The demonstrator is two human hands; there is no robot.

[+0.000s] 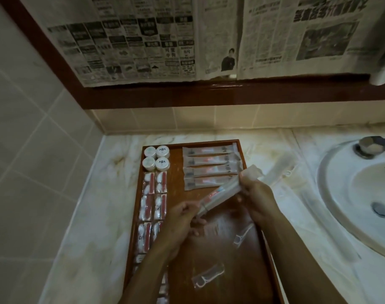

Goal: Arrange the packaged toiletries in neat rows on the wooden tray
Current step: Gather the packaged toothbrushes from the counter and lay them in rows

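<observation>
We hold one toothbrush packet (220, 195) over the tray (242, 154): left hand (182, 218) pinching its lower end, right hand (256, 194) gripping the upper.

A pale marble countertop (95, 216) with brownish veining runs along the wall, its left edge meeting a wall of large beige tiles (27, 150). At the counter's right side a white oval sink (349, 194) is set in, with a metal drain (379, 209) in its bowl and a chrome tap fitting (367, 149) at its back rim. Along the counter's far edge runs a low tiled backsplash (187, 118). Above it hangs a dark red-brown wooden frame (209, 95), its panel covered with sheets of newspaper (132, 40).
</observation>
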